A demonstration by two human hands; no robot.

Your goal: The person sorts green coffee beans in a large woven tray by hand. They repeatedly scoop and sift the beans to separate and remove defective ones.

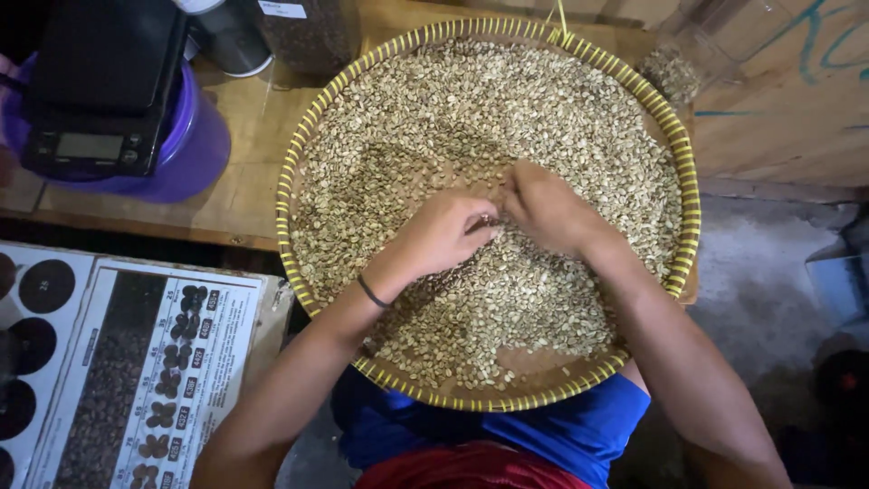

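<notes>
Wooden tabletop (pixel 244 195) runs under everything, bearing a wide round woven tray (pixel 688 195) with a yellow-striped rim, spread with pale green coffee beans (pixel 471 109). Left of the tray a purple tub (pixel 195 149) carries a black digital scale (pixel 95 86); a printed bean chart (pixel 136 362) lies nearer. Mid-tray, the left hand (pixel 441 234) and right hand (pixel 546 208) meet fingertip to fingertip, both curled, pinching at beans.
</notes>
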